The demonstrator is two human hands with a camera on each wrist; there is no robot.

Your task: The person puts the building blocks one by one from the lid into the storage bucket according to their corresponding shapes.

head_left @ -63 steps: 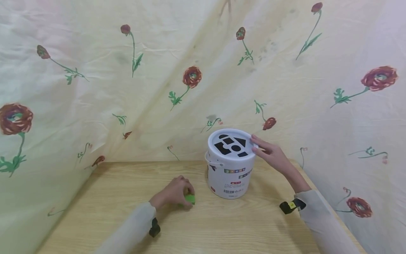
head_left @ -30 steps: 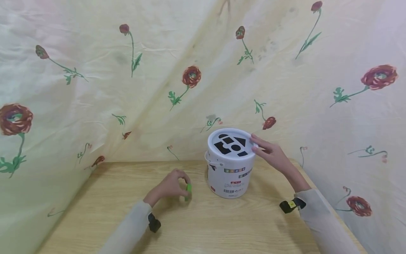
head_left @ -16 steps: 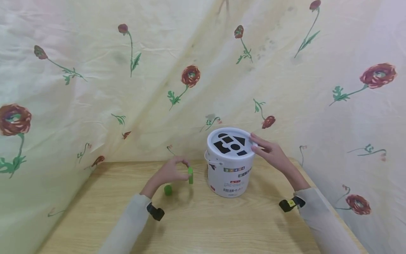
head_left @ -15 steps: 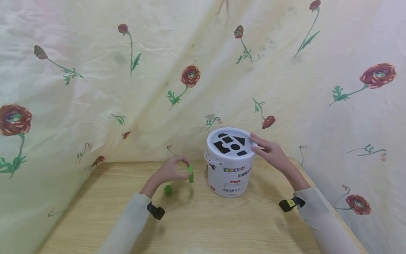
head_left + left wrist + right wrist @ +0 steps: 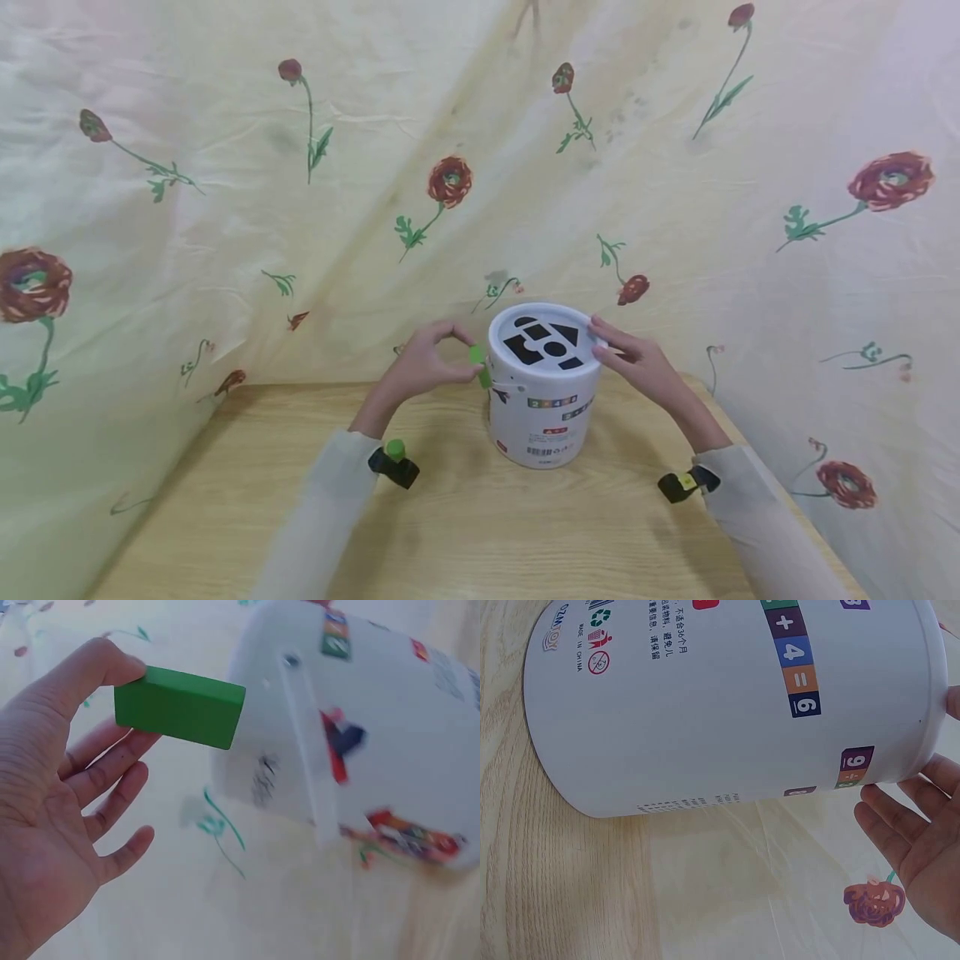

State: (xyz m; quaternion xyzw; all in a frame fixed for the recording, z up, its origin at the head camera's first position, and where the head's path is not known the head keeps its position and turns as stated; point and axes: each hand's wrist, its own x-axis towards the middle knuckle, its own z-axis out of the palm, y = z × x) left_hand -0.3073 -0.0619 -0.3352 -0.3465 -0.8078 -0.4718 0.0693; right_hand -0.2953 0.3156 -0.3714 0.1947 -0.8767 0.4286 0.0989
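Observation:
Between the thumb and fingertips of my left hand (image 5: 422, 367) is a green rectangular block (image 5: 180, 709). It is up beside the left rim of a white bucket (image 5: 543, 421). The bucket's white lid (image 5: 501, 327) has several dark shaped cutouts, among them a triangle, a circle and a square. My right hand (image 5: 643, 368) rests its fairly straight fingers against the lid's right edge; in the right wrist view those fingers (image 5: 885, 817) lie along the bucket's upper side. A small green round block (image 5: 395, 450) shows just above the left wrist camera, its lower part hidden.
The bucket stands on a light wooden table (image 5: 480, 533), near its back edge. A thin white handle (image 5: 307, 750) hangs on the bucket's left side. Behind and at both sides hangs a cream cloth (image 5: 360, 208) printed with red flowers.
My left hand has lifted the green rectangular block off the table and carried it up and right to the bucket's rim. The round green block came into sight. My right hand stays put.

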